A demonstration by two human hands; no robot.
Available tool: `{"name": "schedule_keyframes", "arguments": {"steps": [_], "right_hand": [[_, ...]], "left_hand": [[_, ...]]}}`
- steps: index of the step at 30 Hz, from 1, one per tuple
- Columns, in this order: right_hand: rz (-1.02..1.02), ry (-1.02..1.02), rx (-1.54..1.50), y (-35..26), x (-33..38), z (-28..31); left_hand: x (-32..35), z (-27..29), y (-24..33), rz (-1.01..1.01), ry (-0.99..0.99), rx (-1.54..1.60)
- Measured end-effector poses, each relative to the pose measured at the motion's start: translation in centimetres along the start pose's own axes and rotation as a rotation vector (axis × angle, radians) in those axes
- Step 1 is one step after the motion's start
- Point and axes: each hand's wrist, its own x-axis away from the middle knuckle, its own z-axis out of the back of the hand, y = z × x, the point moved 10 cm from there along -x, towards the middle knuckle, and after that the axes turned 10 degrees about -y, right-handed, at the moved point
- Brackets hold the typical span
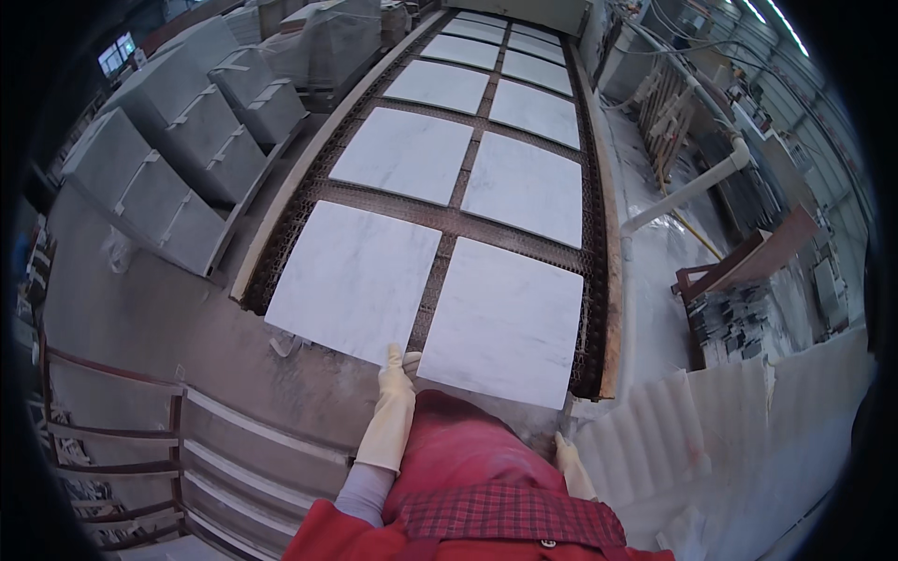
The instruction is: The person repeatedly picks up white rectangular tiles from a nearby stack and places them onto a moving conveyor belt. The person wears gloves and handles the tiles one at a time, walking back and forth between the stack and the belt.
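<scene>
Two nearest white stone tiles with faint grey veining lie flat at the front of a chain-mesh conveyor, a left tile and a right tile. My left hand, in a cream rubber glove, is at the gap between their near corners. Its thumb points up and stands apart from the fingers; whether it touches a tile is unclear. My right hand, gloved alike, is lower, just short of the right tile's near right corner. My red apron hides part of that hand, so its grip does not show.
More tiles lie in two rows along the conveyor. Stacked strapped slabs lean at the left. A metal rack stands at lower left, white foam sheeting at lower right. A pale pipe runs along the right side.
</scene>
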Motion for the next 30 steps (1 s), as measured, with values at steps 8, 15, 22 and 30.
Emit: {"name": "schedule_keyframes", "arguments": {"steps": [8,15,22,30], "right_hand": [[-0.048,-0.001,0.072,1.3,1.0,2.1],[-0.074,0.028,0.085,1.3,2.7,1.6],[-0.086,0.028,0.088,2.2,2.5,2.6],[-0.129,0.050,0.109,3.9,1.4,3.8]], "left_hand": [[1.4,-0.9,0.0,0.049,-0.309,-0.011],[-0.3,0.5,-0.4,-0.033,-0.268,0.057],[-0.4,3.7,4.2,-0.207,-0.097,0.107],[-1.3,3.7,4.9,-0.166,-0.073,0.034]]}}
